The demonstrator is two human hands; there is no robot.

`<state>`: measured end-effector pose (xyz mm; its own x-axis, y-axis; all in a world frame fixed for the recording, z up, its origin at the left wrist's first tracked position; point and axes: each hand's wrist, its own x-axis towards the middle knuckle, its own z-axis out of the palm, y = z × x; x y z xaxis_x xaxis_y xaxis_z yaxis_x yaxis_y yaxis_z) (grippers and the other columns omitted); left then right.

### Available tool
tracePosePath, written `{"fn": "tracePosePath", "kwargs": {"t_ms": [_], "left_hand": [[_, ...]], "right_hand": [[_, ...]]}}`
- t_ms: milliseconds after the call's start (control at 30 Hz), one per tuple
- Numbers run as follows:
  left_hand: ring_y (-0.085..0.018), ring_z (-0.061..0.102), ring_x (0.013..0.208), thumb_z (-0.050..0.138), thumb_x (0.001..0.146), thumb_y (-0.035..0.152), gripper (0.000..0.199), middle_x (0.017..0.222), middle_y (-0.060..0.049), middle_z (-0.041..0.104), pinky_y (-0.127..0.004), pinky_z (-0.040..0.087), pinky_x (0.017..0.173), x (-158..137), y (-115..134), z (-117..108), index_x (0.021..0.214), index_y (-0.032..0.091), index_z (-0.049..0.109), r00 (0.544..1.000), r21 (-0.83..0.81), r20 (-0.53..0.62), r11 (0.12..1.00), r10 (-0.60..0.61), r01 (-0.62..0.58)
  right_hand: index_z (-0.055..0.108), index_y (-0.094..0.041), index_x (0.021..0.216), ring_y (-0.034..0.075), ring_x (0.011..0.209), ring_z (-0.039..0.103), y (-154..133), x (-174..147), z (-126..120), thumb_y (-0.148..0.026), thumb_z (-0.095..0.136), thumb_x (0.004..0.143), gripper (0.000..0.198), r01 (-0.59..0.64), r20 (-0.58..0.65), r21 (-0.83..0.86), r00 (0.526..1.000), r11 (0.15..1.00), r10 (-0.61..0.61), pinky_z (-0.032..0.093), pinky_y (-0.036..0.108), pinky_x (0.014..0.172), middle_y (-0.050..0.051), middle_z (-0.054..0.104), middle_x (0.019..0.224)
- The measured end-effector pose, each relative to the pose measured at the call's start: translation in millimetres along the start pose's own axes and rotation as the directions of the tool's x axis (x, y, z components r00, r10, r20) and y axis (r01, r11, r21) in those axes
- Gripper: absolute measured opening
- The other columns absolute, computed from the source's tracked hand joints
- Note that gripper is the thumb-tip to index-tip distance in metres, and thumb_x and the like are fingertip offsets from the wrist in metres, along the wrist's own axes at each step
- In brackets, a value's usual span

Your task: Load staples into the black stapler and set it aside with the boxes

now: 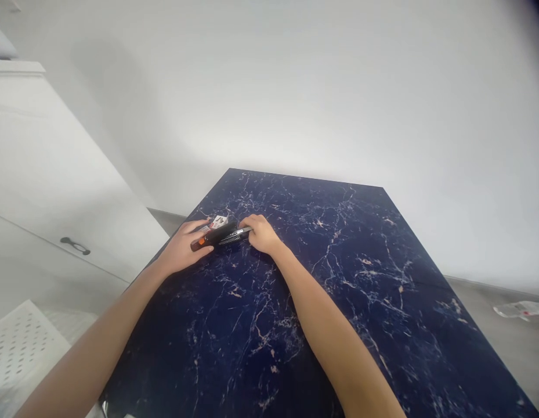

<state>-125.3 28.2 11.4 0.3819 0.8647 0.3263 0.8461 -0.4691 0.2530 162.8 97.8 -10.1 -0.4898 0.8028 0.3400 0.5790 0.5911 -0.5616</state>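
Observation:
A black stapler point(221, 233) with an orange patch near one end lies low over the blue marbled table point(321, 278). Its silver metal part stands a little apart from the black part, so it looks opened up. My left hand point(181, 246) grips the orange-marked end between thumb and fingers. At the other end, my right hand point(261, 233) has its fingers curled round the silver part. Right behind the stapler sits a small white box point(219, 221) with a dark mark on top, partly hidden by the stapler and my left fingers.
A pale wall point(304, 87) rises behind the table's far edge. White cabinets with a dark handle point(75, 246) stand to the left, above a white perforated panel point(23, 342). On the floor at right lies a clear plastic item point(519, 310).

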Motion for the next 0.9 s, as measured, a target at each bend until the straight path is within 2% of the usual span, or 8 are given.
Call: {"fn": "tracePosePath", "kwargs": {"t_ms": [133, 300, 400, 467, 633, 700, 800, 900], "left_hand": [[-0.035, 0.048, 0.141, 0.057, 0.097, 0.06, 0.046, 0.155, -0.008, 0.05, -0.052, 0.04, 0.12, -2, -3, 3, 0.121, 0.024, 0.071, 1.0, 0.001, -0.014, 1.0, -0.003, 0.003], [-0.035, 0.051, 0.137, 0.057, 0.096, 0.061, 0.05, 0.151, -0.01, 0.054, -0.05, 0.042, 0.116, -1, -1, 5, 0.127, 0.023, 0.069, 1.0, -0.016, -0.013, 1.0, -0.009, 0.009], [-0.034, 0.053, 0.134, 0.058, 0.095, 0.061, 0.052, 0.146, -0.01, 0.059, -0.049, 0.044, 0.115, 0, 0, 3, 0.13, 0.024, 0.068, 1.0, -0.027, -0.003, 1.0, -0.001, 0.001], [-0.033, 0.054, 0.132, 0.06, 0.095, 0.06, 0.05, 0.144, -0.01, 0.06, -0.049, 0.045, 0.114, 0, 0, 3, 0.129, 0.024, 0.068, 1.0, -0.034, 0.002, 0.999, 0.004, -0.004], [-0.035, 0.052, 0.135, 0.06, 0.093, 0.058, 0.052, 0.148, -0.01, 0.057, -0.05, 0.044, 0.115, 1, 3, 6, 0.131, 0.023, 0.066, 1.0, -0.039, 0.014, 0.999, -0.012, 0.013], [-0.035, 0.053, 0.134, 0.06, 0.093, 0.056, 0.05, 0.147, -0.012, 0.056, -0.051, 0.043, 0.115, 2, 6, 7, 0.129, 0.022, 0.066, 1.0, -0.023, 0.011, 0.999, -0.022, 0.022], [-0.036, 0.052, 0.135, 0.061, 0.092, 0.058, 0.05, 0.15, -0.013, 0.053, -0.052, 0.044, 0.115, 3, 7, 6, 0.126, 0.021, 0.066, 0.999, -0.016, 0.027, 0.999, -0.045, 0.045], [-0.032, 0.052, 0.137, 0.047, 0.099, 0.059, 0.046, 0.154, -0.009, 0.05, -0.046, 0.045, 0.114, 0, 0, -1, 0.118, 0.023, 0.068, 0.995, -0.154, 0.052, 0.984, -0.082, 0.089]], "right_hand": [[0.071, -0.02, 0.114, 0.022, 0.103, 0.054, -4, -3, 0, 0.002, 0.044, 0.079, 0.05, 0.118, 0.042, -0.03, 0.992, 0.993, -0.116, 0.041, 0.033, 0.101, 0.007, 0.068, 0.111], [0.069, -0.02, 0.105, 0.024, 0.101, 0.054, -2, -6, 0, 0.001, 0.045, 0.078, 0.042, 0.121, 0.016, -0.048, 0.993, 0.991, -0.121, 0.041, 0.036, 0.099, 0.008, 0.068, 0.106], [0.065, -0.022, 0.101, 0.023, 0.096, 0.057, 2, -4, 2, 0.001, 0.046, 0.075, 0.039, 0.061, -0.024, -0.03, 0.998, 0.998, -0.062, 0.044, 0.034, 0.091, 0.006, 0.068, 0.098], [0.061, -0.022, 0.102, 0.021, 0.09, 0.06, 8, -1, 2, -0.002, 0.045, 0.076, 0.037, -0.023, -0.081, -0.004, 0.996, 1.0, 0.022, 0.047, 0.031, 0.084, 0.004, 0.069, 0.097], [0.056, -0.021, 0.101, 0.018, 0.077, 0.065, 22, 4, -2, -0.006, 0.036, 0.083, 0.032, -0.245, -0.186, 0.047, 0.95, 0.968, 0.25, 0.049, 0.027, 0.071, 0.003, 0.072, 0.09], [0.058, -0.021, 0.099, 0.019, 0.077, 0.066, 20, 4, -2, -0.005, 0.038, 0.082, 0.031, -0.283, -0.205, 0.025, 0.937, 0.959, 0.282, 0.049, 0.028, 0.072, 0.003, 0.071, 0.087], [0.061, -0.021, 0.105, 0.021, 0.092, 0.066, 11, 2, 0, -0.002, 0.043, 0.079, 0.036, -0.274, -0.228, -0.038, 0.939, 0.961, 0.259, 0.05, 0.031, 0.082, 0.007, 0.07, 0.102], [0.061, -0.018, 0.113, 0.025, 0.102, 0.063, 3, -1, 1, -0.002, 0.044, 0.081, 0.04, -0.265, -0.23, -0.11, 0.944, 0.958, 0.234, 0.05, 0.037, 0.09, 0.013, 0.068, 0.114]]}}
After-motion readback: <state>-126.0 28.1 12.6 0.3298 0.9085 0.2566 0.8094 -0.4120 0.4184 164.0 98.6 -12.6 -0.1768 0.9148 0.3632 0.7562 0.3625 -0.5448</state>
